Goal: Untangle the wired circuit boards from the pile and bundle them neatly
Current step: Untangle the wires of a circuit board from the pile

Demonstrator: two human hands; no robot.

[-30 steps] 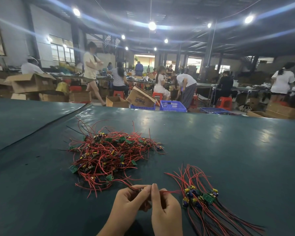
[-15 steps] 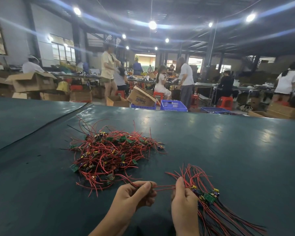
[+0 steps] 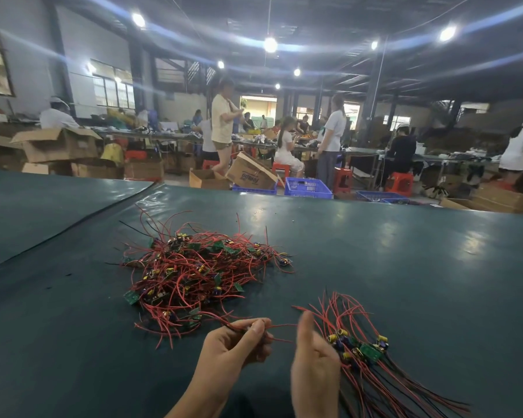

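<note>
At lower centre I see the left hand (image 3: 233,348) pinching a red wire (image 3: 281,326) that trails from the tangled pile (image 3: 194,273) at mid-left of the dark worktop (image 3: 405,267). The blurred right hand (image 3: 311,366) sits against the sorted bundle (image 3: 363,351) at lower right; I cannot make out its grip.
</note>
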